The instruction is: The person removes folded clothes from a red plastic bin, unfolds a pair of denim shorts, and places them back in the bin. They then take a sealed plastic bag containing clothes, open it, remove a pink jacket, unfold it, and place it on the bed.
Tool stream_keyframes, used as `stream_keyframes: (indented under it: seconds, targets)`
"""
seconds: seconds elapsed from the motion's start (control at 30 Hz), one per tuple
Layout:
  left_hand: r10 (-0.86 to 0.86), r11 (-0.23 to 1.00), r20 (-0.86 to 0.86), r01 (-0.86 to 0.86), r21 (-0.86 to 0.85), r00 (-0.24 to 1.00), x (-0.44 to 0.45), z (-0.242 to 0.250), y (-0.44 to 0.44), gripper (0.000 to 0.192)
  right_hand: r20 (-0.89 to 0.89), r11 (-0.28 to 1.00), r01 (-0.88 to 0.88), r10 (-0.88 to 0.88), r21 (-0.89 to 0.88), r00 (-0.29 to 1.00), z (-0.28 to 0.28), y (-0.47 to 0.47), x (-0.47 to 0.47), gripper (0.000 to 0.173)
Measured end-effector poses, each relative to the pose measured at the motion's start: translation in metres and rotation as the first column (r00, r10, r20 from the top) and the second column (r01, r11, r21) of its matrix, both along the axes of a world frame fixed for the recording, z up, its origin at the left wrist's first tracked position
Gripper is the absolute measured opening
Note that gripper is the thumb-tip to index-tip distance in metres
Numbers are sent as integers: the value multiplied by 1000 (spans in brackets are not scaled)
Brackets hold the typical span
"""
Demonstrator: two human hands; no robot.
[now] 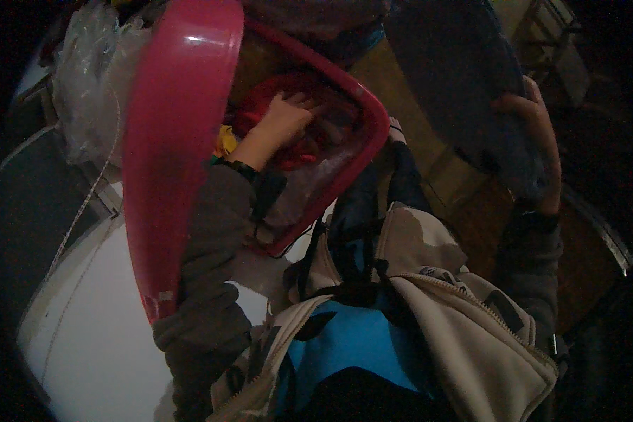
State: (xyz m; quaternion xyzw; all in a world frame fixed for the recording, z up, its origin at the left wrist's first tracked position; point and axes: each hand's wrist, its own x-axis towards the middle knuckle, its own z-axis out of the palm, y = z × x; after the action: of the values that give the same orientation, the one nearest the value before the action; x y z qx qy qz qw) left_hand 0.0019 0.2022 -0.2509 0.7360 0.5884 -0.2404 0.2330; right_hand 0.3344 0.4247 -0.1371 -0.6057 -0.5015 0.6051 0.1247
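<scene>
A red plastic bin [372,111] with a rounded rim lies open before me, and my left hand [290,118] reaches inside it, fingers spread over red items [300,158]. Whether those fingers touch anything is hard to tell in the dim light. Beside my left wrist is a yellow item [227,140]. A large curved red plastic piece [179,105], which looks like a lid, stands along the outer side of my left forearm. My right hand [538,126] grips the edge of a dark, bulky thing [453,79], possibly a filled bag; its exact kind is unclear.
Clear plastic bags [89,79] are bunched at the upper left, with a cord [87,203] hanging from them. A white surface [100,316] spans the lower left. A brown round surface [580,248] with a metallic edge is at the right. My bare foot [396,130] shows beyond the bin.
</scene>
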Motion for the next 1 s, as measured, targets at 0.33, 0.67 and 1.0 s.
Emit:
stream_keyframes:
  seconds: [0.33,0.67,1.0]
  targets:
    - [193,981,-347,-184,58,918,-48,2,0,19,-42,965,-258,256,-39,966,14,-10,-22,78]
    - [58,971,249,-112,211,967,-52,-53,-16,59,-54,965,-259,261,41,964,7,-25,-53,78]
    - [58,948,266,-136,286,962,-40,-23,-18,52,-140,952,-296,304,73,942,21,-19,-51,70]
